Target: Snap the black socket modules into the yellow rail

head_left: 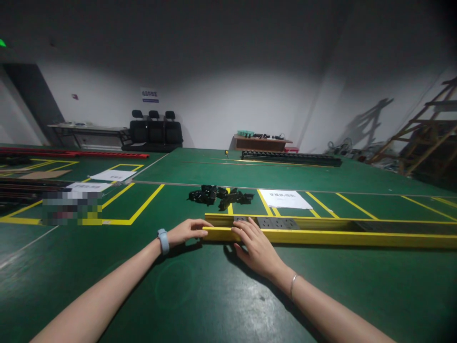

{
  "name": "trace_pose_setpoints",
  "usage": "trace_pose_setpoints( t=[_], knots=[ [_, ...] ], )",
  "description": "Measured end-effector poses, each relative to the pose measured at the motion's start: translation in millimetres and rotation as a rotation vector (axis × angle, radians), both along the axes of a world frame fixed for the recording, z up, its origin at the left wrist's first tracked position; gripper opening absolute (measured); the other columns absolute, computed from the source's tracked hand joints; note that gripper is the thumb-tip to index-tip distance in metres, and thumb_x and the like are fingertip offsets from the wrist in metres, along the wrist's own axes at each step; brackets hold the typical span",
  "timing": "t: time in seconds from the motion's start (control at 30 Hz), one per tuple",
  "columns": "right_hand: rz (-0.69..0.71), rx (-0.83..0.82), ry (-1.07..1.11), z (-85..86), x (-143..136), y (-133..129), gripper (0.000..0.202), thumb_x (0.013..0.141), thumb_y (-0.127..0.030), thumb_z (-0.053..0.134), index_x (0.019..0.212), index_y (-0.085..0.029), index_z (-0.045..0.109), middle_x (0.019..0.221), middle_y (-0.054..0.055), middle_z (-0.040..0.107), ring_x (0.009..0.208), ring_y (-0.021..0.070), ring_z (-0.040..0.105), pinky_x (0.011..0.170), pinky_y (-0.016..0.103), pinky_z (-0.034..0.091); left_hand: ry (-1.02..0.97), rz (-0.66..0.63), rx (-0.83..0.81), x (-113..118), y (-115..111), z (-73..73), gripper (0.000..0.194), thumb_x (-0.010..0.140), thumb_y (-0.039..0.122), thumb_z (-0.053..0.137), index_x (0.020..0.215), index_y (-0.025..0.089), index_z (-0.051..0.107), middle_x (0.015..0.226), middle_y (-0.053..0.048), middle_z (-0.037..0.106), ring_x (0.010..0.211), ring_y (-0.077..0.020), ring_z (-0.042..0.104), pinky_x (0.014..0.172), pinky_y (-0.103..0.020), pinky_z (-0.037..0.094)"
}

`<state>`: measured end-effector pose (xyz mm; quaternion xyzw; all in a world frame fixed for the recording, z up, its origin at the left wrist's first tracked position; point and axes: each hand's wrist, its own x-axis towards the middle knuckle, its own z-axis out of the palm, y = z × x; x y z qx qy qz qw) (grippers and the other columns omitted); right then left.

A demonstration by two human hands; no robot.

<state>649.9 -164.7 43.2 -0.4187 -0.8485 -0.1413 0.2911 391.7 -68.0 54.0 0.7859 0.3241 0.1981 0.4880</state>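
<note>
A long yellow metal channel lies across the green table, running off to the right. Black socket modules with plug holes sit inside it near its left end, and a dark piece lies further right in the trough. My left hand has its thumb and fingers closed about the channel's left end. Over the front wall curl the fingers of my right hand, its thumb on the outside; the fingertips reach the leftmost module, partly hiding it.
Behind the channel lie a heap of small black parts and a white printed sheet. Yellow tape lines mark the green table. Dark bars and red rails are at left. A black rail lies at the back.
</note>
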Motion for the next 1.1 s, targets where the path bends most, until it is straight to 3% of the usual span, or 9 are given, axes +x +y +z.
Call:
trace_pose_setpoints(
  t=[0.27, 0.4, 0.57, 0.67, 0.77, 0.87, 1.0, 1.1],
  knots=[
    [-0.127, -0.005, 0.015, -1.1, 4.4, 0.9, 0.037, 0.081, -0.017, 0.051, 0.118, -0.017, 0.050, 0.111, 0.010, 0.056, 0.109, 0.0231, 0.051, 0.109, 0.053, 0.028, -0.106, 0.078, -0.106, 1.9, 2.4, -4.9, 0.042, 0.082, 0.049, 0.049, 0.099, 0.015, 0.067, 0.091, -0.005, 0.063, 0.074, -0.0129, 0.053, 0.070, -0.026, 0.044],
    [-0.104, 0.016, 0.021, -2.2, 5.4, 1.7, 0.038, 0.081, -0.017, 0.050, 0.119, -0.019, 0.050, 0.117, 0.010, 0.055, 0.115, 0.0241, 0.047, 0.109, 0.054, 0.028, -0.255, 0.198, -0.159, 3.9, 3.9, -9.1, 0.039, 0.082, 0.049, 0.050, 0.082, 0.013, 0.063, 0.074, -0.003, 0.058, 0.067, -0.0128, 0.054, 0.065, -0.027, 0.046],
    [-0.092, 0.020, 0.029, -2.1, 5.8, 3.1, 0.039, 0.081, -0.018, 0.051, 0.120, -0.021, 0.049, 0.116, 0.009, 0.058, 0.115, 0.0245, 0.048, 0.108, 0.055, 0.029, -0.312, 0.347, -0.117, -0.7, 11.7, -8.0, 0.037, 0.081, 0.050, 0.050, 0.087, 0.015, 0.060, 0.075, -0.003, 0.058, 0.068, -0.0141, 0.056, 0.064, -0.028, 0.047],
    [-0.134, 0.021, 0.045, -3.2, 6.1, 4.8, 0.038, 0.081, -0.021, 0.052, 0.119, -0.019, 0.050, 0.111, 0.009, 0.057, 0.111, 0.0249, 0.049, 0.108, 0.055, 0.029, -0.158, 0.446, 0.049, -6.1, 28.4, -8.0, 0.035, 0.080, 0.047, 0.050, 0.096, 0.017, 0.061, 0.091, -0.006, 0.061, 0.081, -0.0173, 0.058, 0.072, -0.031, 0.048],
    [-0.144, 0.032, 0.052, -4.1, 6.0, 5.9, 0.037, 0.081, -0.021, 0.051, 0.118, -0.020, 0.050, 0.108, 0.009, 0.057, 0.110, 0.0253, 0.049, 0.107, 0.055, 0.030, 0.085, 0.598, 0.389, -6.6, 54.0, -11.4, 0.033, 0.080, 0.036, 0.051, 0.106, 0.018, 0.062, 0.103, -0.009, 0.056, 0.094, -0.0206, 0.056, 0.088, -0.037, 0.044],
    [-0.144, 0.041, 0.050, -4.1, 5.6, 5.8, 0.036, 0.082, -0.021, 0.051, 0.118, -0.021, 0.050, 0.107, 0.009, 0.056, 0.110, 0.0253, 0.050, 0.107, 0.056, 0.030, 0.245, 0.664, 0.648, 2.7, 80.8, -16.4, 0.044, 0.079, 0.028, 0.052, 0.122, 0.022, 0.055, 0.111, -0.010, 0.049, 0.108, -0.0244, 0.048, 0.099, -0.041, 0.038],
    [-0.174, 0.041, 0.047, -3.2, 4.9, 4.6, 0.036, 0.081, -0.021, 0.052, 0.117, -0.020, 0.050, 0.107, 0.009, 0.056, 0.110, 0.0251, 0.049, 0.108, 0.055, 0.029, 0.361, 0.684, 0.769, 22.8, 103.2, -22.6, 0.051, 0.078, 0.025, 0.056, 0.129, 0.026, 0.050, 0.124, -0.011, 0.042, 0.117, -0.0282, 0.040, 0.099, -0.043, 0.038],
    [-0.192, 0.043, 0.051, -2.8, 4.5, 4.1, 0.035, 0.081, -0.021, 0.052, 0.117, -0.020, 0.050, 0.106, 0.009, 0.056, 0.108, 0.0250, 0.050, 0.108, 0.055, 0.029, 0.375, 0.691, 0.844, 30.7, 104.7, -28.1, 0.041, 0.080, 0.027, 0.055, 0.121, 0.024, 0.056, 0.126, -0.012, 0.042, 0.119, -0.0295, 0.036, 0.098, -0.043, 0.039]
  ],
)
